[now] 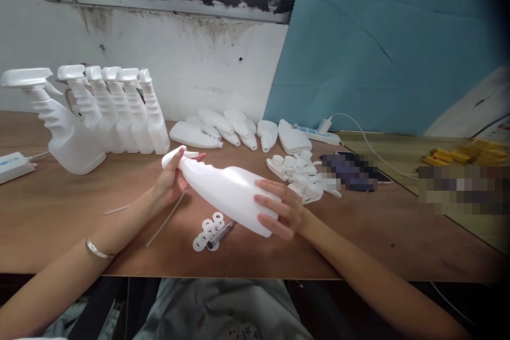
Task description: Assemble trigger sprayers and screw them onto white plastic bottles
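Observation:
A white spray bottle [227, 191] lies tilted in the air between my hands, its trigger head [175, 158] pointing left. The fingers of my left hand [170, 180] are closed around the head and neck. My right hand [285, 207] grips the bottle's base end, fingers wrapped over its side. Below it on the table are several white ring washers [207, 231] and a dark-tipped, clear-bodied tool [221, 234] that looks like a small screwdriver. Thin tubes [167, 218] lie beneath my left wrist.
Several spray bottles with heads [131, 111] stand at the back left. Bottles without heads [195, 134] lie along the wall. A pile of white trigger heads [305, 175] sits right of centre, near a power strip [319, 134], phones and yellow pieces [458, 154].

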A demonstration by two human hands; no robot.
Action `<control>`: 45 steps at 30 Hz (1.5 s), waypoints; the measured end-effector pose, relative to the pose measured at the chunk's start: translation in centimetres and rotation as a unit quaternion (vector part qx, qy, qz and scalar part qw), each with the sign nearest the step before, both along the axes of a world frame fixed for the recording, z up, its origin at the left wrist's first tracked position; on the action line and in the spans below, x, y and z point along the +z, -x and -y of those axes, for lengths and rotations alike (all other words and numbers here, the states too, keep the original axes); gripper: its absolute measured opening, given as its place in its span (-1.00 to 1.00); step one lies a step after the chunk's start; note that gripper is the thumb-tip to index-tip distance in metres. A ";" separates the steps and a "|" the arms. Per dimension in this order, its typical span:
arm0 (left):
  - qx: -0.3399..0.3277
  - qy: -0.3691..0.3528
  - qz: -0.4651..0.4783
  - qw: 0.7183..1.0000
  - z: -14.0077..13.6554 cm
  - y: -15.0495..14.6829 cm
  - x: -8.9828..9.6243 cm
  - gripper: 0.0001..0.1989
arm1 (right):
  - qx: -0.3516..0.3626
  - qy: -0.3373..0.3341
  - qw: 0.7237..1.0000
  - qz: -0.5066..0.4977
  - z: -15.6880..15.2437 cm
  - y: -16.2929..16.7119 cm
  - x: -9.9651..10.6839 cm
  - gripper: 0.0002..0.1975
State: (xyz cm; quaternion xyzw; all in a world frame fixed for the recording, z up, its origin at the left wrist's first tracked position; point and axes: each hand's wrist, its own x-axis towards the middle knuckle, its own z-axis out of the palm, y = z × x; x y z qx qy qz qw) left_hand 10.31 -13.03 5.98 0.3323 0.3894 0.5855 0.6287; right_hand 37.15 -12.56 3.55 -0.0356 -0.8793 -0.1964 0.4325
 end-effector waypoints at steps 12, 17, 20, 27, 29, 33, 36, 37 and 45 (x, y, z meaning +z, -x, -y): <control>-0.066 -0.042 0.018 0.997 0.5 0.1 0.0 -0.57 | 0.008 0.103 0.994 -0.039 0.6 0.4 -0.3 -0.90; -0.041 -0.054 -0.009 0.998 0.3 0.4 0.2 -0.59 | 0.015 0.187 0.975 -0.124 0.2 1.3 -0.9 -0.57; -0.019 -0.062 -0.028 0.998 0.1 0.7 0.3 -0.63 | -0.002 0.240 0.964 -0.113 0.5 1.9 -0.8 -0.48; -0.001 -0.060 0.027 0.998 0.0 1.2 0.1 -0.70 | -0.046 0.307 0.939 -0.149 2.2 3.2 -0.1 -0.56; -0.003 -0.063 0.035 0.997 0.1 1.3 0.2 -0.72 | -0.071 0.321 0.932 -0.150 2.8 3.5 0.0 -0.60; -0.014 -0.080 0.045 0.996 0.2 1.4 0.6 -0.73 | -0.075 0.339 0.925 -0.155 3.2 3.7 -0.1 -0.60; -0.030 -0.085 0.034 0.995 0.3 1.3 0.9 -0.68 | -0.047 0.321 0.931 -0.166 2.6 3.5 -0.4 -0.56; -0.035 -0.084 0.028 0.995 0.3 1.2 1.0 -0.65 | -0.034 0.303 0.937 -0.169 2.3 3.3 -0.5 -0.54; 0.069 -0.094 0.060 0.991 0.4 0.6 1.5 -0.60 | 0.038 0.133 0.984 -0.109 0.3 2.2 -0.7 -0.44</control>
